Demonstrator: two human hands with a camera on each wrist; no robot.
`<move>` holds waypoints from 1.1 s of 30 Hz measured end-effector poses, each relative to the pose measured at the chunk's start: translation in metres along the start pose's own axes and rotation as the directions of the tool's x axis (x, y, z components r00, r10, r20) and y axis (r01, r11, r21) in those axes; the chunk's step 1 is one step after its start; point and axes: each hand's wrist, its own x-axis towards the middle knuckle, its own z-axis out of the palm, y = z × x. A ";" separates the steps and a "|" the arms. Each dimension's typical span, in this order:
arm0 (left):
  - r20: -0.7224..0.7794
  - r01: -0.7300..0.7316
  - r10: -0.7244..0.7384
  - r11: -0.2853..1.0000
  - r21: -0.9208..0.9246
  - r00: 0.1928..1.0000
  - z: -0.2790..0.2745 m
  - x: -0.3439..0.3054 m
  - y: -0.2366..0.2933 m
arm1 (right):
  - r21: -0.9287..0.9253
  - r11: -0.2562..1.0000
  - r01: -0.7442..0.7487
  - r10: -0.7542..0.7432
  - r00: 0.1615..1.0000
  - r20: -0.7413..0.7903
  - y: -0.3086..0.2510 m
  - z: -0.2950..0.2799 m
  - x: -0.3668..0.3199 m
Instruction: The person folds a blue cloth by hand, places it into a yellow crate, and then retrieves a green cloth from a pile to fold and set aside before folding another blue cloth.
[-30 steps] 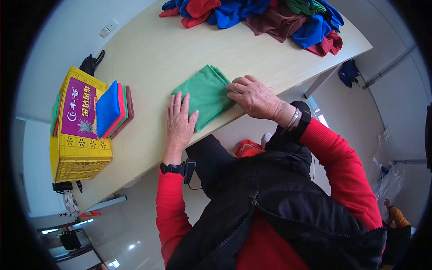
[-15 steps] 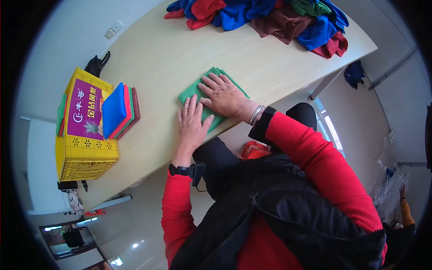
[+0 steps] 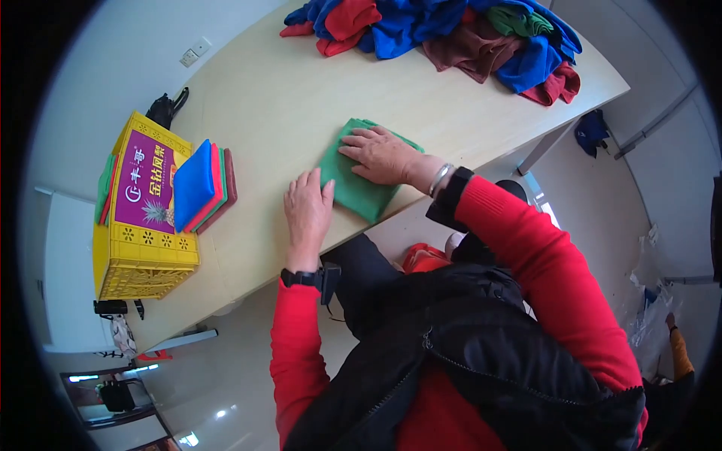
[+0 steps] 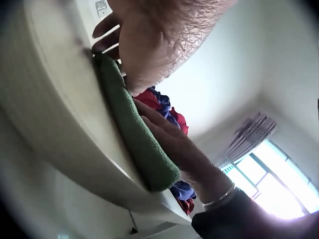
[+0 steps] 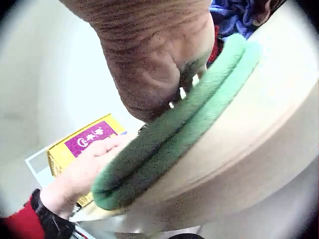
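A folded green cloth [image 3: 361, 197] lies near the front edge of the table, its layered, rounded fold showing thick in the right wrist view [image 5: 164, 144]. Across its top rests my right hand [image 3: 382, 156], fingers spread and fairly straight. My left hand [image 3: 308, 212] lies at the cloth's left edge, fingers stretched forward, thumb side right against the fabric. In the left wrist view the green roll-like edge [image 4: 134, 129] runs below both hands.
A yellow crate [image 3: 147, 252] with a purple label stands at the left. Folded blue, red, green and brown cloths [image 3: 194, 188] lean on its side. A heap of loose cloths [image 3: 421, 26] covers the far end of the table [image 3: 256, 120]. A black item [image 3: 164, 109] sits behind the crate.
My right hand went from the cloth's right edge onto its top, sweeping left and then slightly back right. The left hand slid off the cloth to its left edge.
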 end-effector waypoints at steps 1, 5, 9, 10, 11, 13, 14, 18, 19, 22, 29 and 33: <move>0.031 0.046 -0.046 0.999 0.014 0.998 -0.004 -0.010 0.007 | 0.052 0.998 -0.046 0.045 0.999 0.021 -0.012 0.001 -0.004; 0.115 0.142 -0.158 0.981 0.133 0.981 -0.019 -0.027 0.034 | 0.123 0.988 -0.097 0.096 0.995 0.012 -0.044 0.004 -0.007; -0.256 -0.114 0.109 0.993 -0.008 0.960 0.002 -0.019 0.025 | 0.047 0.999 0.000 0.005 0.994 -0.112 -0.057 0.026 -0.016; -0.258 -0.110 0.104 0.994 -0.010 0.961 0.008 -0.014 0.024 | -0.004 1.000 0.007 -0.008 0.986 -0.164 -0.057 0.032 -0.020; -0.245 -0.213 0.185 0.973 -0.092 0.952 0.016 -0.005 0.024 | -0.052 0.999 0.011 -0.022 0.977 -0.213 -0.056 0.038 -0.023; -0.231 -0.399 0.345 0.880 -0.258 0.910 0.028 0.012 0.026 | -0.011 1.000 0.010 -0.012 0.981 -0.192 -0.055 0.037 -0.022; -0.217 -0.396 0.346 0.880 -0.264 0.913 0.031 0.018 0.024 | 0.028 1.000 0.002 0.003 0.984 -0.180 -0.054 0.037 -0.023; -0.038 -0.217 0.221 0.882 -0.418 0.974 0.033 0.031 0.009 | 0.128 0.991 -0.024 0.044 0.987 -0.152 -0.059 0.036 -0.027; -0.036 -0.199 0.204 0.878 -0.435 0.978 0.034 0.033 0.004 | 0.140 0.990 -0.018 0.039 0.988 -0.150 -0.057 0.031 -0.025; -0.032 -0.178 0.184 0.867 -0.466 0.982 0.034 0.033 0.004 | 0.171 0.985 0.012 0.011 0.991 -0.133 -0.046 0.027 -0.023; -0.169 -0.173 0.139 0.963 -0.208 0.976 0.042 -0.009 0.037 | 0.043 0.996 0.072 -0.065 0.986 -0.153 -0.015 0.031 -0.018; -0.125 -0.167 0.171 0.985 0.038 0.977 0.041 -0.015 0.043 | 0.054 0.996 0.073 -0.065 0.988 -0.138 0.005 0.025 -0.014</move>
